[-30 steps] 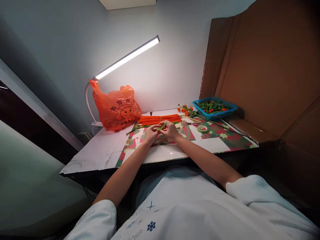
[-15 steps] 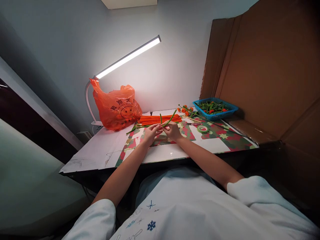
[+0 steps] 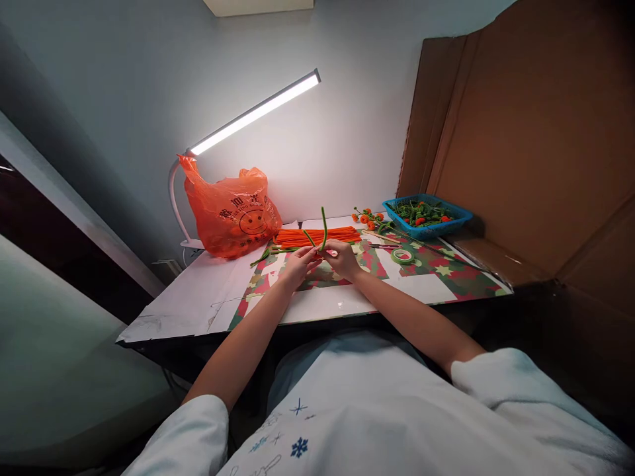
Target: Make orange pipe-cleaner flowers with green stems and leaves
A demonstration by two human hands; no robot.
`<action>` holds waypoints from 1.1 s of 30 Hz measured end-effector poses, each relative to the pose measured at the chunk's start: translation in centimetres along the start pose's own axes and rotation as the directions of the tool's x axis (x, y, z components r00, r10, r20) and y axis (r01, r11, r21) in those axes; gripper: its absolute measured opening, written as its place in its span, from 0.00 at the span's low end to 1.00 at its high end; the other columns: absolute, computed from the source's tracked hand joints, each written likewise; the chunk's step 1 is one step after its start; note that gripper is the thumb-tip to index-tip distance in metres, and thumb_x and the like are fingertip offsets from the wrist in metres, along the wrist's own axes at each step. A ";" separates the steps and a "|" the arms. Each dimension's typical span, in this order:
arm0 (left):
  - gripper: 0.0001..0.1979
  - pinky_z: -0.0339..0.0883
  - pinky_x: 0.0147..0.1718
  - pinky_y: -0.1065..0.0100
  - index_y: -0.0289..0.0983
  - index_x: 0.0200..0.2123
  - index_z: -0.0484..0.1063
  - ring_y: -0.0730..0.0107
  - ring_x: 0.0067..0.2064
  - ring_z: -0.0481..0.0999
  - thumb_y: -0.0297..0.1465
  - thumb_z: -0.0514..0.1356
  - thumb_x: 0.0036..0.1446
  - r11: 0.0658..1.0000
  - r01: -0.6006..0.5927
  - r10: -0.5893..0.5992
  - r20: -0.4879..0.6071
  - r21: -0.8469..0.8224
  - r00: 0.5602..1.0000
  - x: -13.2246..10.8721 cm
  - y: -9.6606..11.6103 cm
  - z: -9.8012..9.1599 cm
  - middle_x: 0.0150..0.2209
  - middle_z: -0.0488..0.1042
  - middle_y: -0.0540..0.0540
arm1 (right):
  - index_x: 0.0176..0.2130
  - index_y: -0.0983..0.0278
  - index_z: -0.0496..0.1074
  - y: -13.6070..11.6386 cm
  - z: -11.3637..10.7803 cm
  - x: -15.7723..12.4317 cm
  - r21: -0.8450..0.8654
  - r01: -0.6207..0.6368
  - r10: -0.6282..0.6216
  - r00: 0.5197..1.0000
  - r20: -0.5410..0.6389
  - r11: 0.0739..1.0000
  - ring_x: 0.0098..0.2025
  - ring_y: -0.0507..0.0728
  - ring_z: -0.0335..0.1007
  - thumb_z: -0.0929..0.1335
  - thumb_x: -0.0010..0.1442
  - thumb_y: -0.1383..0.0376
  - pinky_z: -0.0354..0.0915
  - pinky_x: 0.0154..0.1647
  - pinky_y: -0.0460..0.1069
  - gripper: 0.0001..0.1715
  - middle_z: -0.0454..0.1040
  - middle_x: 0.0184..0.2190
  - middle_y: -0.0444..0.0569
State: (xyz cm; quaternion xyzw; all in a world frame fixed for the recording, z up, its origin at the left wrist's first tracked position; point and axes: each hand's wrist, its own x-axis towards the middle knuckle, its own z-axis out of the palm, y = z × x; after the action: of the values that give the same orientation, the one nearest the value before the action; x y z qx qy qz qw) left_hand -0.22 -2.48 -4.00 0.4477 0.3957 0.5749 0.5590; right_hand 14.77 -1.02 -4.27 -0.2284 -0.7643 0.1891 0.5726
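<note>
Between my fingertips is a green pipe cleaner, bent so that a longer end stands up and a shorter end leans left. My left hand pinches it from the left, and my right hand pinches it from the right; the two hands meet at the bend. Fingers hide the part where it is gripped. Just behind the hands lies a bundle of orange pipe cleaners. Some green pipe cleaners lie at the bundle's left front.
A blue basket holds green and orange pieces at the back right. Beside it are orange pompom flowers, a roll of green tape and a dark slim tool. An orange plastic bag stands under a lit lamp.
The green pipe cleaner has turned: its long end, which leaned right, now points upward, and its short end has tipped left. Both hands stay nearly in place.
</note>
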 end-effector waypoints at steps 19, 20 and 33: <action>0.18 0.70 0.39 0.68 0.34 0.28 0.76 0.74 0.32 0.75 0.38 0.73 0.34 0.996 -0.059 0.059 -0.010 0.065 0.998 0.8 -0.9 -0.5 0.29 0.76 0.49 | 0.31 0.59 0.79 0.4 0.0 0.4 0.006 -0.072 0.071 0.993 0.093 0.997 0.35 0.56 0.68 0.69 0.58 0.58 0.63 0.42 0.52 0.10 0.77 0.30 0.47; 0.19 0.71 0.40 0.68 0.34 0.29 0.76 0.74 0.32 0.75 0.38 0.73 0.34 0.996 -0.062 0.062 -0.013 0.060 0.998 0.7 -0.8 -0.5 0.29 0.76 0.49 | 0.32 0.60 0.79 0.5 -0.1 0.4 0.022 -0.100 0.098 0.992 0.078 0.995 0.36 0.56 0.68 0.70 0.57 0.58 0.63 0.40 0.52 0.10 0.77 0.30 0.47; 0.15 0.71 0.45 0.61 0.35 0.24 0.73 0.69 0.33 0.77 0.38 0.71 0.37 0.980 -0.164 0.168 -0.029 0.109 0.985 0.9 -0.9 -0.3 0.26 0.75 0.50 | 0.28 0.60 0.79 1.0 0.3 1.0 0.043 -0.201 0.200 0.979 0.035 0.979 0.37 0.57 0.68 0.71 0.52 0.64 0.64 0.38 0.51 0.04 0.77 0.27 0.47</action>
State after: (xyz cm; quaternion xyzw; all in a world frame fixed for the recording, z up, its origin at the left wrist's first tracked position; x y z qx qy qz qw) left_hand -0.18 -1.53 -4.87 0.4970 0.3976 0.6062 0.4769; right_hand 14.35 0.31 -4.15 -0.2880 -0.7416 0.2670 0.5439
